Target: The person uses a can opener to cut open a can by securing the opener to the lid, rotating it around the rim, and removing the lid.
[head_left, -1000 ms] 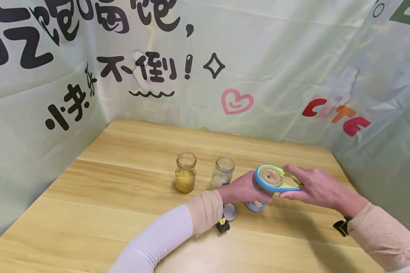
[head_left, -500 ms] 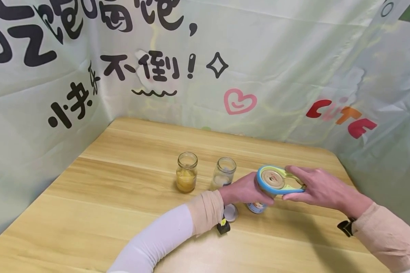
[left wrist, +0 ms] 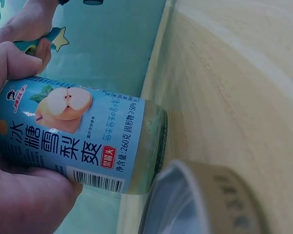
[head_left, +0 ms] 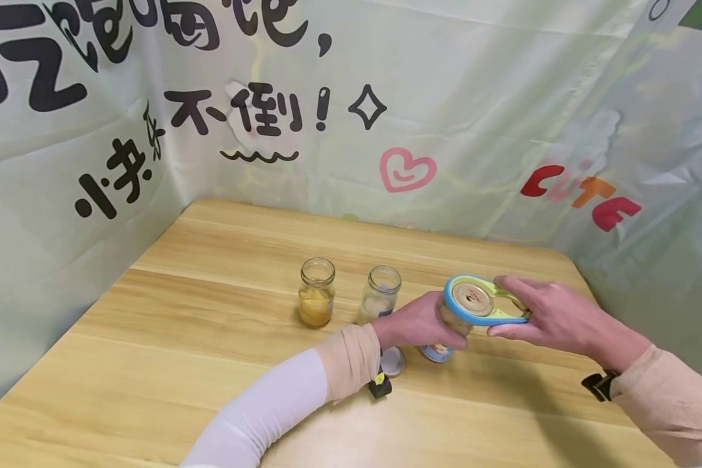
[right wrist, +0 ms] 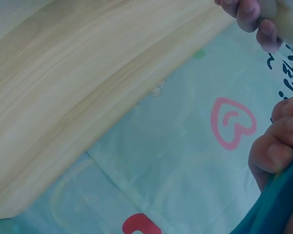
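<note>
My left hand (head_left: 422,320) grips a glass jar (left wrist: 73,131) around its blue label, which has a pear picture and a barcode. The jar is tilted in the head view, its gold lid (head_left: 472,298) facing up toward the camera. Around that lid sits the loop of a blue and light-green jar opener (head_left: 484,321). My right hand (head_left: 552,318) holds the opener's handle end, fingers on one side and thumb on the other. In the right wrist view, curled fingers (right wrist: 276,151) lie against the opener, mostly cut off by the frame.
Two uncapped glass jars stand behind my left forearm: one with yellow contents (head_left: 316,302), another with pale contents (head_left: 380,299), partly hidden by my hand. A loose lid (head_left: 392,361) lies near my left wrist. Printed cloth (head_left: 304,188) hangs around the wooden table (head_left: 152,351).
My right hand and the jar opener have shifted slightly to the right, with the lid end of the jar following. My left hand keeps its grip on the jar.
</note>
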`<state>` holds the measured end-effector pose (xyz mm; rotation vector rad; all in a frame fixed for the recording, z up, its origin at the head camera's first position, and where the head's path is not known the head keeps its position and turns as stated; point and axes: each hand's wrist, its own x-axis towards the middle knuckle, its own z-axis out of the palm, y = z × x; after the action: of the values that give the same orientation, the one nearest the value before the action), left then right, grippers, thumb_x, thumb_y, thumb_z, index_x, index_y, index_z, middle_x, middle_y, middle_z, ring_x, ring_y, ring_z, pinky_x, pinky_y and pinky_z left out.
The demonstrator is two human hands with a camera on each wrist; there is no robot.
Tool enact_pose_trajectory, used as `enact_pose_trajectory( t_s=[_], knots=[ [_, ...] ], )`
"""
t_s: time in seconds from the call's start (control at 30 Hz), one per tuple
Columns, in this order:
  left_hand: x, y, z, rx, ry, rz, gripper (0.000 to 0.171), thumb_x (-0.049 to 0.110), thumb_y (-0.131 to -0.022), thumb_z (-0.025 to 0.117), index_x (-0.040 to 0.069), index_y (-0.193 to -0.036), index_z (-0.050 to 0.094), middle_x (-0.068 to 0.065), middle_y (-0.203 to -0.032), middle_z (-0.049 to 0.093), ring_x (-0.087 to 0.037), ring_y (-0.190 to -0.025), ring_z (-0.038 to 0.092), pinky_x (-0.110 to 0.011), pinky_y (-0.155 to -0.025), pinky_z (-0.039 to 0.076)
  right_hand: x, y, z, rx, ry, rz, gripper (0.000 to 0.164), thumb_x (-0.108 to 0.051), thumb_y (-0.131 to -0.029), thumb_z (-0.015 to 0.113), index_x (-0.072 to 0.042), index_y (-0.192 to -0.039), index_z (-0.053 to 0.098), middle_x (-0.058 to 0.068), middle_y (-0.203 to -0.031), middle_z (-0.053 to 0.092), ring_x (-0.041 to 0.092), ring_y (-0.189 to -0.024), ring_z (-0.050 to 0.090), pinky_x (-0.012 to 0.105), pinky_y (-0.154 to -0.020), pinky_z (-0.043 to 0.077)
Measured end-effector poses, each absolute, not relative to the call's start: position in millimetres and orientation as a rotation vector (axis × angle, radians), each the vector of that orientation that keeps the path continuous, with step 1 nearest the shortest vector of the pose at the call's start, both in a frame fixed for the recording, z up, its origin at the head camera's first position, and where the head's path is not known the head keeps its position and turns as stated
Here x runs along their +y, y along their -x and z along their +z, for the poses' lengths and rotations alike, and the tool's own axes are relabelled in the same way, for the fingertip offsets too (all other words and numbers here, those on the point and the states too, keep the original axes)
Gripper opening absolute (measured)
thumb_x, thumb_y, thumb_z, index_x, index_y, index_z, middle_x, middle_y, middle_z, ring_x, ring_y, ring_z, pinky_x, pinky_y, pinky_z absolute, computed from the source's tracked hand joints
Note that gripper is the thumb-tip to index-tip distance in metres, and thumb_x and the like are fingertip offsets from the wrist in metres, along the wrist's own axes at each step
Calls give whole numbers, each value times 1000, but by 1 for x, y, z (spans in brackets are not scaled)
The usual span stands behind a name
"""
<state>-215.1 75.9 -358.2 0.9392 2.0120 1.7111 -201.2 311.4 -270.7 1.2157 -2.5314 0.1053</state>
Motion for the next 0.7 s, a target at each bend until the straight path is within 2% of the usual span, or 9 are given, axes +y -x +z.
enact_pose_trajectory(
  t_s=[0.17,0.47,0.7],
  knots=[
    [77,215,-358,2045,-945,1711,59,6,-71,79,24,-123,57,12,-106,63,-4,-96,60,-23,-87,46,312,196,-270,-2547,-1196,107,69,-48,-64,83,-12,-116,54,-15,-70,41,-4,-49,34,18,-45,35],
    [80,215,-360,2134,-978,1706,63,10,-71,80,28,-126,54,15,-108,62,-3,-95,60,-22,-87,46,316,187,-267,-2468,-1237,94,68,-51,-62,83,-14,-112,55,-17,-70,38,-7,-49,31,12,-46,31],
    [82,215,-360,2249,-1000,1672,64,12,-70,83,23,-126,53,15,-113,60,0,-103,56,-20,-93,42,315,172,-268,-2457,-1244,74,69,-53,-62,82,-14,-112,55,-18,-71,41,-7,-51,30,12,-47,31]
  ],
)
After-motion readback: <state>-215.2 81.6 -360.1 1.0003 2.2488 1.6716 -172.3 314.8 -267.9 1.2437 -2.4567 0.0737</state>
